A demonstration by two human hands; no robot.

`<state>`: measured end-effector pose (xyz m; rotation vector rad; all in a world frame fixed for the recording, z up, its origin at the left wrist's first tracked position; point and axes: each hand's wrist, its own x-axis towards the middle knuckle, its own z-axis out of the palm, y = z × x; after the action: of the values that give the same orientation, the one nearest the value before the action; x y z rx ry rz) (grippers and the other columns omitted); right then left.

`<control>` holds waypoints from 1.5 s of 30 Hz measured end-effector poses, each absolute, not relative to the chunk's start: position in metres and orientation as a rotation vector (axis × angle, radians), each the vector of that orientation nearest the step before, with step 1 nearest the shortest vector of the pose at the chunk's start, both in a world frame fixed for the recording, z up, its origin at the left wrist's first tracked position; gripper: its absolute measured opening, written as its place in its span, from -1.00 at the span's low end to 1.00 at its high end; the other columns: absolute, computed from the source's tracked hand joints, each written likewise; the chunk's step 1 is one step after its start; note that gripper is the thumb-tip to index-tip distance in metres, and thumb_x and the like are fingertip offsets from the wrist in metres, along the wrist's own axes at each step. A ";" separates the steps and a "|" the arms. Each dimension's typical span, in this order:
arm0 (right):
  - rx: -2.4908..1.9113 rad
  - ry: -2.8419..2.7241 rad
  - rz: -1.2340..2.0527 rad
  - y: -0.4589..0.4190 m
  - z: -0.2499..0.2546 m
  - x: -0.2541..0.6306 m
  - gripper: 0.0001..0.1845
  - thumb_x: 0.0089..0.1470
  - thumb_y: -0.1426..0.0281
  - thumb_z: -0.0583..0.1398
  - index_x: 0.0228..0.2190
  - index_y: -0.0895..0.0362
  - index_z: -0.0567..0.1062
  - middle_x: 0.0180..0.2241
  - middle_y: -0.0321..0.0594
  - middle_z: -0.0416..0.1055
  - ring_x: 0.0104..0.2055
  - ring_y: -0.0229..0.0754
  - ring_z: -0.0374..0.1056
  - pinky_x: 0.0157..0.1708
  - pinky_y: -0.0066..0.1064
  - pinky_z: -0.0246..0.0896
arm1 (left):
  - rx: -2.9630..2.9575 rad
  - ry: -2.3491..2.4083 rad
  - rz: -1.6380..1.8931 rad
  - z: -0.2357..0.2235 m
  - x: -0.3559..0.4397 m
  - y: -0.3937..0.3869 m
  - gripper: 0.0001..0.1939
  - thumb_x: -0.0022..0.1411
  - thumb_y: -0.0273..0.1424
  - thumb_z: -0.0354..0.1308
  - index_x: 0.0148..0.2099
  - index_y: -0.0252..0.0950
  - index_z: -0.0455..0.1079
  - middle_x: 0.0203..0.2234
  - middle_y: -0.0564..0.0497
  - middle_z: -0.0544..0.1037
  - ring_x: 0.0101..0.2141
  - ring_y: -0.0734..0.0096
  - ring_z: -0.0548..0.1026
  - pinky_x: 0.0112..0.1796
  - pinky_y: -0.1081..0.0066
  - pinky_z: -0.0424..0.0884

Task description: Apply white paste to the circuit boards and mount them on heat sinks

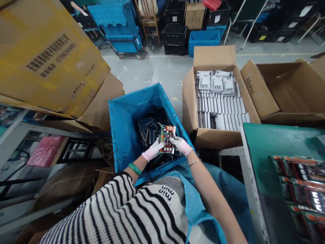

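Centrally, a blue crate [127, 128] holds dark parts; right of it, a cardboard box [189, 98] carries packed white units. Above the crate's contents, the circuit board [167, 139] is gripped between the left hand [154, 150] at its left edge and the right hand [181, 145] at its right.

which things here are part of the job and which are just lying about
Seemingly in use:
circuit board, in the left hand and right hand
blue bin below
boards on the green table

Probably just lying about:
pink package
stacked blue crates behind
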<state>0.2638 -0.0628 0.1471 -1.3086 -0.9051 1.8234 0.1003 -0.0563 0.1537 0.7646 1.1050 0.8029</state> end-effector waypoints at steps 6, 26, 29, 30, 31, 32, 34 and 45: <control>-1.529 -1.158 1.478 -0.059 0.146 0.264 -0.56 0.22 0.24 0.11 0.07 0.19 0.35 0.03 -0.04 0.46 0.06 -0.14 0.39 0.12 -0.25 0.26 | 0.752 1.066 0.829 0.155 0.110 -0.052 -0.15 -0.38 -0.43 0.52 0.05 -0.26 0.31 -0.23 -0.06 0.57 -0.29 0.25 0.57 -0.22 0.25 0.54; -1.861 -1.739 1.197 -0.059 0.142 0.261 -0.51 0.27 0.47 -0.06 0.18 0.24 0.33 -0.07 0.04 0.55 0.01 -0.05 0.47 0.10 -0.27 0.27 | 0.594 1.423 1.166 0.152 0.116 -0.039 -0.26 -0.15 -0.37 0.44 0.10 -0.08 0.24 -0.25 0.06 0.58 -0.30 0.31 0.60 -0.20 0.25 0.55; -1.818 -1.733 1.210 -0.059 0.142 0.261 -0.50 0.27 0.46 -0.05 0.19 0.23 0.31 0.01 0.01 0.51 0.08 -0.09 0.43 0.14 -0.30 0.25 | 0.545 1.446 1.153 0.159 0.106 -0.039 -0.32 -0.12 -0.34 0.43 0.06 -0.04 0.25 -0.28 0.10 0.57 -0.33 0.32 0.59 -0.22 0.22 0.55; -1.784 -1.745 1.218 -0.060 0.143 0.261 -0.51 0.27 0.44 -0.03 0.19 0.20 0.32 0.05 -0.04 0.49 0.11 -0.11 0.41 0.17 -0.32 0.23 | 0.524 1.453 1.149 0.161 0.104 -0.038 -0.33 -0.11 -0.33 0.42 0.05 -0.03 0.24 -0.29 0.11 0.57 -0.35 0.33 0.59 -0.24 0.22 0.55; -1.748 -1.760 1.229 -0.062 0.144 0.262 -0.52 0.27 0.41 -0.01 0.19 0.15 0.33 0.08 -0.10 0.47 0.13 -0.13 0.39 0.19 -0.33 0.20 | 0.505 1.458 1.144 0.162 0.103 -0.037 -0.35 -0.09 -0.31 0.41 0.05 -0.02 0.24 -0.31 0.12 0.56 -0.36 0.34 0.59 -0.25 0.22 0.55; -1.718 -1.773 1.241 -0.063 0.144 0.262 -0.52 0.27 0.39 0.02 0.18 0.12 0.35 0.09 -0.14 0.46 0.14 -0.13 0.38 0.20 -0.34 0.19 | 0.490 1.459 1.140 0.163 0.104 -0.035 -0.36 -0.08 -0.31 0.40 0.05 -0.01 0.23 -0.32 0.13 0.56 -0.37 0.35 0.58 -0.26 0.23 0.55; -1.691 -1.784 1.266 -0.065 0.143 0.262 -0.53 0.25 0.36 0.06 0.17 0.09 0.37 0.06 -0.15 0.48 0.13 -0.12 0.39 0.19 -0.34 0.20 | 0.478 1.450 1.131 0.163 0.109 -0.034 -0.36 -0.08 -0.31 0.40 0.05 -0.01 0.23 -0.33 0.13 0.55 -0.37 0.36 0.58 -0.27 0.24 0.55; -1.824 -1.505 1.193 -0.059 0.141 0.261 -0.38 0.17 0.34 0.15 0.24 0.20 0.23 0.16 -0.01 0.36 0.22 -0.11 0.27 0.24 -0.32 0.13 | 0.915 1.415 0.929 0.189 0.068 -0.024 -0.14 -0.25 -0.36 0.48 0.14 -0.21 0.26 -0.14 -0.05 0.56 -0.18 0.17 0.56 -0.08 0.12 0.51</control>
<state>0.2611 -0.0587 0.1406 -1.8238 -1.5052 1.1929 0.0680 -0.0240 0.1888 0.9147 1.4145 0.9289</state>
